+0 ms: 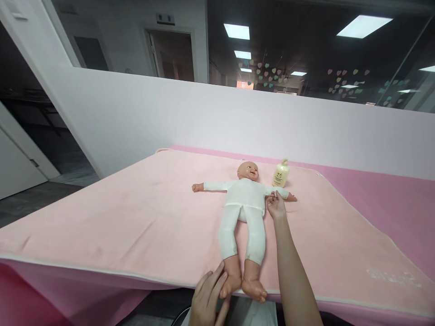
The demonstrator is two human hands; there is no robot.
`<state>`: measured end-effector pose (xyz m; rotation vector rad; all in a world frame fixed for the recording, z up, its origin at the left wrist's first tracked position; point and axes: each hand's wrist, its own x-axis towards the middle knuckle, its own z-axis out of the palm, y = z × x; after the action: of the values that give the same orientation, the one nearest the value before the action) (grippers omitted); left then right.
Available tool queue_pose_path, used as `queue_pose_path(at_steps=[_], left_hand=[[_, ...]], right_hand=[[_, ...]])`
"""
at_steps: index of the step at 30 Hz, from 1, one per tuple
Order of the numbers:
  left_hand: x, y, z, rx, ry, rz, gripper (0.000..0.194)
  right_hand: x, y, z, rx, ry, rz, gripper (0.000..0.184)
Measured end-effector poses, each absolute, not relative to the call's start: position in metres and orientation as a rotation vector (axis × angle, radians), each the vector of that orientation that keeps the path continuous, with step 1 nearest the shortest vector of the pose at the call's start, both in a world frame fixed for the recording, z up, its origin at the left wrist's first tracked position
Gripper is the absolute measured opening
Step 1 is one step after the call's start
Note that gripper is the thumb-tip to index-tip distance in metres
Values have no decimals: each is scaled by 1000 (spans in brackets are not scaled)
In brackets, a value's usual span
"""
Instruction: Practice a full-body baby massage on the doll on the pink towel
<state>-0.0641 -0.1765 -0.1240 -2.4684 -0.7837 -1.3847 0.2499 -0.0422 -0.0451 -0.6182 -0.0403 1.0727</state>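
A baby doll (245,194) in a white cloth suit lies on its back on the peach blanket (163,194). Its head points away from me, its arms are spread, and its bare feet reach the near edge. My left hand (208,294) rests against the doll's foot on the left, fingers stretched out and the thumb lower down. At the doll's arm on the right, my right hand (276,207) has its fingers curled in against the white sleeve, seeming to pinch it. Just beyond that arm stands a pale yellow pump bottle (280,174), upright and touched by neither hand.
Pink cloth (390,194) shows under the blanket at the back and right. A white low wall (210,117) with glass above it runs behind the table. On the left is a doorway (37,122) with dark floor.
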Motion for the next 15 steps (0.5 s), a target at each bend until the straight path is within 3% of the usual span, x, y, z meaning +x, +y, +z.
queue_pose_path(at_steps=[4,8,11,15], left_hand=[[-61,-177,-138,-2400,-755,-1462,63],[-71,-186,-117,-2696,-893,-1638,41],[-72,-176,-75,-2892,-1158,-2101,27],[-39,-118,-26,-2619,-1849,-2827,20]], right_hand=[[248,-39,-47,-699,-114,1031,13],[244,-35,-47,-722,-70,1000,16],[241,-33,-46,-731,-60,968,17],[235,-33,-46,-692,-99,915,17]])
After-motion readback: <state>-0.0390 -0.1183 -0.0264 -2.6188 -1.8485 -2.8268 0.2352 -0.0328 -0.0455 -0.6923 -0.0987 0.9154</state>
